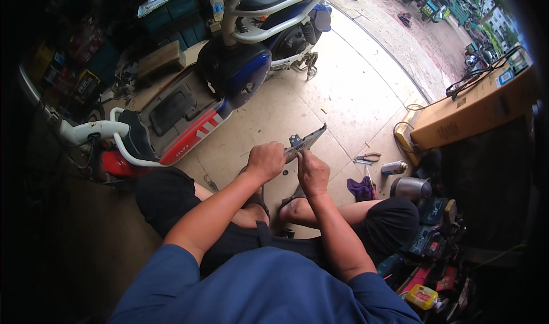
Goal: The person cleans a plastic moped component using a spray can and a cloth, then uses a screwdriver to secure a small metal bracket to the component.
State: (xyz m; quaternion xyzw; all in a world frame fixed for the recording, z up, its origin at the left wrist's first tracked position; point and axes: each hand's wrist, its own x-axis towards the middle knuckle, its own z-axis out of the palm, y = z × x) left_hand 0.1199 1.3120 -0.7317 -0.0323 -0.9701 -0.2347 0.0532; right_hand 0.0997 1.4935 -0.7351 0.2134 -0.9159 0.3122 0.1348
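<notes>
Our left hand (266, 163) is curled, its fingers folded around the near left end of a dark, narrow part (313, 135). Our right hand (313, 175) is likewise curled, fingertips gathered at the part's near edge; whether it also grips a tool, we cannot tell. We locate the part above the tiled floor (257, 118), its long end directed far and right. A small black fitting (295, 140) projects from its far left side.

To our left, a scooter (183, 135) with a red-and-white side panel extends from near left to far centre. To our right, we note a crumpled purple cloth (359, 188), pliers (373, 157) farther off, a can (394, 168) on its side, a silver rounded vessel (409, 188) just nearer, and a large brown carton (472, 118) at far right.
</notes>
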